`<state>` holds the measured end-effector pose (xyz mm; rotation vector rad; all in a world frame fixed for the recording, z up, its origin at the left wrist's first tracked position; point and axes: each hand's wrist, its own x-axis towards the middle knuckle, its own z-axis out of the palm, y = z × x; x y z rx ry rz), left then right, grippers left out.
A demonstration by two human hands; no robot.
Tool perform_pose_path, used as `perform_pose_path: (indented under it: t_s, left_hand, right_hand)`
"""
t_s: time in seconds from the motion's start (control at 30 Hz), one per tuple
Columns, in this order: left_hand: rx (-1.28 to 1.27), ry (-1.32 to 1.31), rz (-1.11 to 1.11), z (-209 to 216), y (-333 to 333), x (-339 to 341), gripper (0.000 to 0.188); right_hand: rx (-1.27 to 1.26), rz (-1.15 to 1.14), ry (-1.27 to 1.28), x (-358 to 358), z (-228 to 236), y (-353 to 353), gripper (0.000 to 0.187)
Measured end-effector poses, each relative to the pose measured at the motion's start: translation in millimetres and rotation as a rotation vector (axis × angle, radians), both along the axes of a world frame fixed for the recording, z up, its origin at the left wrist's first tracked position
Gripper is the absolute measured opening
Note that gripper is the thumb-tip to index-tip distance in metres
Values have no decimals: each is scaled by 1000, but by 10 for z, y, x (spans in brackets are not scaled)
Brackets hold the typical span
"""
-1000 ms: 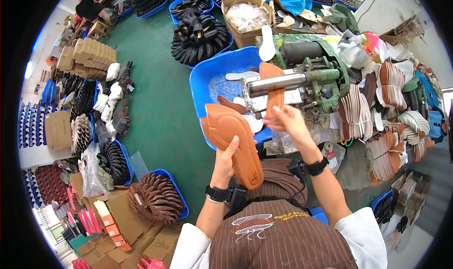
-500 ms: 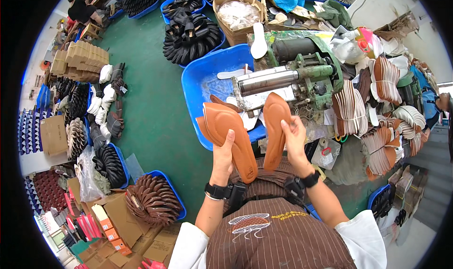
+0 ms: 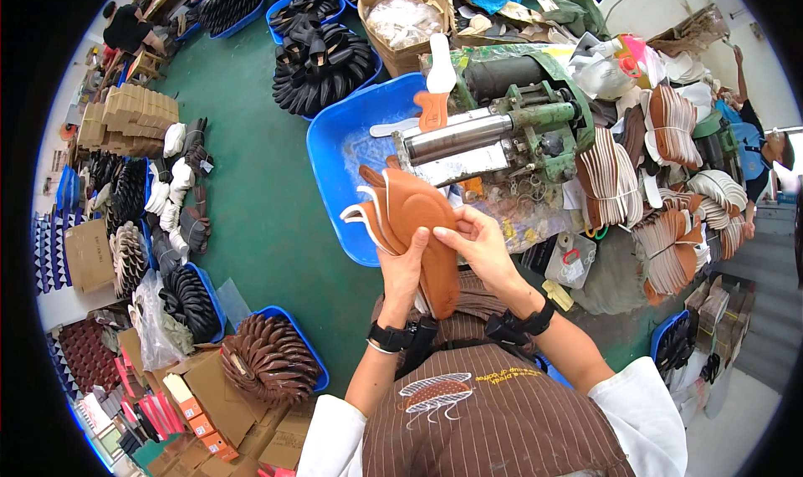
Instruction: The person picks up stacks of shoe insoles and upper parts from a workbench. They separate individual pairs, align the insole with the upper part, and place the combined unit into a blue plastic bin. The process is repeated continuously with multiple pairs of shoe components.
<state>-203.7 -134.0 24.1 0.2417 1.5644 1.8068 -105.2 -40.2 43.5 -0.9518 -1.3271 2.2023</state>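
Observation:
My left hand (image 3: 400,274) is wrapped round a small stack of brown insoles (image 3: 418,205), thumb on the top one. Pale undersides show where the insoles fan apart at the left. My right hand (image 3: 487,247) pinches the right edge of the same stack, its thumb close to the left thumb. Just beyond the stack is a green machine (image 3: 556,113) with a shiny metal roller (image 3: 460,139). Behind the roller lies a brown insole piece (image 3: 432,110), beside a white insole (image 3: 441,65) that stands out past the machine's edge.
A blue tub (image 3: 335,159) sits left of the machine, with a few insoles inside. Tied bundles of insoles (image 3: 611,180) crowd the right side. An open carton (image 3: 401,38) and tubs of black shoe parts (image 3: 322,71) are farther off. Another person (image 3: 753,151) is at the far right.
The insole in my right hand has come left against the stack, and both hands now hold it together. A brown piece now shows behind the roller. The view has shifted slightly.

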Motion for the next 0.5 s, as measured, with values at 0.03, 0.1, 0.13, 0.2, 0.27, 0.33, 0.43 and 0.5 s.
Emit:
perform_pose_path:
  t_s: [0.03, 0.1, 0.13, 0.2, 0.27, 0.33, 0.43, 0.5]
  left_hand:
    - [34, 35, 123, -27, 35, 28, 45]
    - [71, -178, 88, -27, -25, -62, 40]
    - [90, -284, 73, -17, -44, -102, 39]
    - [103, -291, 29, 42, -23, -125, 39]
    - [153, -349, -58, 61, -40, -118, 39]
    - [203, -419, -114, 58, -79, -96, 40]
    - [257, -452, -168, 66, -126, -83, 39]
    - [222, -414, -139, 11, -173, -68, 39]
  right_hand:
    - [63, -73, -18, 12, 18, -12, 19]
    - [25, -160, -10, 119, -54, 14, 18]
    - [6, -199, -5, 184, -123, 46, 17]
    - [16, -279, -75, 290, -407, 175, 17]
    - [143, -300, -171, 311, -666, 417, 15]
    - [163, -275, -183, 138, -625, 635, 15]
    - [112, -130, -187, 9, -492, 605, 19]
    - [-114, -21, -121, -134, -124, 345, 25]
